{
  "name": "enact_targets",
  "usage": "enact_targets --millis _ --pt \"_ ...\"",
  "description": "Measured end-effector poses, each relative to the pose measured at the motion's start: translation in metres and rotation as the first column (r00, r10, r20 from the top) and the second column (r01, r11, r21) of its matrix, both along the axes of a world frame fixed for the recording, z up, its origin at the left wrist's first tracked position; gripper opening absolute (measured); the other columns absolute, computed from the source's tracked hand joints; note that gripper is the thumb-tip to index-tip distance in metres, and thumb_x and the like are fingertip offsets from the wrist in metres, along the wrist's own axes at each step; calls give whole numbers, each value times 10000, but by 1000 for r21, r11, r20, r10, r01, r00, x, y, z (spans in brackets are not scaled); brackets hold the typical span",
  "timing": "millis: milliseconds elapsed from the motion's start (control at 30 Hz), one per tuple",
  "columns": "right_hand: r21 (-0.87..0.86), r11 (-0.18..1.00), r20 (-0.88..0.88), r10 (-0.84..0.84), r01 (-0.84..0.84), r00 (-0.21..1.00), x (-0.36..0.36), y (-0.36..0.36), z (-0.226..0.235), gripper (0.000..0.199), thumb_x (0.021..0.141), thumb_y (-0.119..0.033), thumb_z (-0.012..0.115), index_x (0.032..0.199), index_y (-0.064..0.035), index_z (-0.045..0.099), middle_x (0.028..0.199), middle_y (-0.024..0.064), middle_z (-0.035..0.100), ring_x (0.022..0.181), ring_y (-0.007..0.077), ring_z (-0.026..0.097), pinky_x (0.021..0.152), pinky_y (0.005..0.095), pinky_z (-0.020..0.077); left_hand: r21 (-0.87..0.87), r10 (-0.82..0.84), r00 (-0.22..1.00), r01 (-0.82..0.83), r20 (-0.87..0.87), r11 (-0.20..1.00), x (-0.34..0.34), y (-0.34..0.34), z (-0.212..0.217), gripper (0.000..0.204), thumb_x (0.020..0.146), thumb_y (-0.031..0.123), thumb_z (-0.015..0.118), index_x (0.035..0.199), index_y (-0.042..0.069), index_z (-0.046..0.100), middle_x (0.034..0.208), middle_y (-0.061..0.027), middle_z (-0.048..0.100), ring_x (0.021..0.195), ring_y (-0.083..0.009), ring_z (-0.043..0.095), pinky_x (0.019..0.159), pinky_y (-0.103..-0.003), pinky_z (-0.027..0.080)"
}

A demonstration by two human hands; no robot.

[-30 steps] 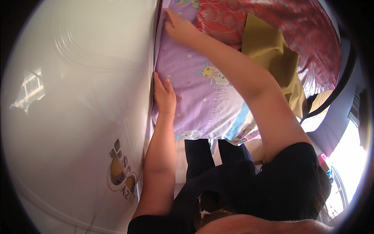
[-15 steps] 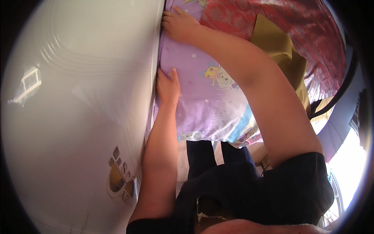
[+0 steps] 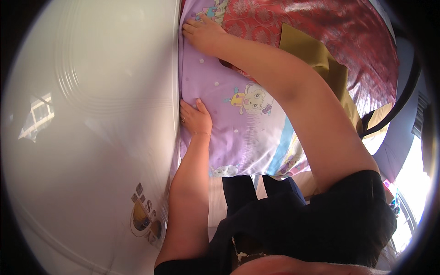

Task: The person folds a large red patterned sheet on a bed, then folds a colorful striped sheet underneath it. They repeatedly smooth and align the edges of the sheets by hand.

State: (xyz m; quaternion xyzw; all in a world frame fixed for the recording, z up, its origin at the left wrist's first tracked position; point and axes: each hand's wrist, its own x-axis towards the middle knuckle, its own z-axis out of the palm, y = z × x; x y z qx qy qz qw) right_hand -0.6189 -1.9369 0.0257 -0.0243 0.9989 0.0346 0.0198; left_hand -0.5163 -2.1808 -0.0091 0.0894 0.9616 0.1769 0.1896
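A lilac cloth with printed cartoon animals (image 3: 229, 130) lies in front of me, its left edge running along a large glossy white panel (image 3: 114, 114). My left hand (image 3: 196, 119) rests on the cloth close to that edge, thumb apart and fingers stretched toward the panel. A ring shows on one finger and a thin bracelet at the wrist. Farther away, my right hand (image 3: 204, 34) lies flat on the same cloth, its fingers spread near the panel. Neither hand holds anything that I can see.
A shiny red patterned cloth (image 3: 316, 18) covers the far right, partly over the lilac one. On it lies a mustard-gold piece of fabric (image 3: 305, 48). A dark curved bar (image 3: 398, 112) stands at the right, with a bright window beyond.
My left hand's fingers, earlier hidden in the gap by the panel, now show on top of the cloth. The right hand still lies flat near the edge. The whole view has shifted slightly.
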Motion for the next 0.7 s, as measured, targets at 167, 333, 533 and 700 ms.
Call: enact_targets --millis 167,333,533,700 --pt "1 1000 99 -3 2 995 -19 -3 -7 416 872 -223 451 1255 -71 512 1326 86 457 1285 189 363 1077 480 208 -53 -50 995 46 -88 998 2 0 -4 643 919 411 405 1333 -66 278 1274 -273 415 1124 -442 440 927 -505 375" --pt "32 999 304 -18 8 952 -38 -6 -7 327 864 -271 485 1106 -83 597 1236 34 526 1249 177 396 1068 464 250 -16 -11 1000 11 -25 1000 -3 -3 -1 652 910 424 424 1326 -63 305 1260 -275 439 1128 -432 450 927 -492 385" --pt "-54 996 66 -67 70 996 -53 0 -46 179 732 -177 550 824 -92 677 926 118 619 888 268 565 898 470 371 82 121 964 -144 238 986 -18 -2 15 630 887 467 453 1257 -41 405 1166 -277 520 1055 -435 515 896 -489 419" --pt "-206 979 -108 -23 0 994 -32 -3 -40 210 772 -203 532 855 -68 671 991 105 612 1032 277 516 876 501 392 -99 183 969 -168 167 981 -24 10 9 586 871 509 453 1128 -18 476 1109 -256 557 990 -413 553 824 -490 456"
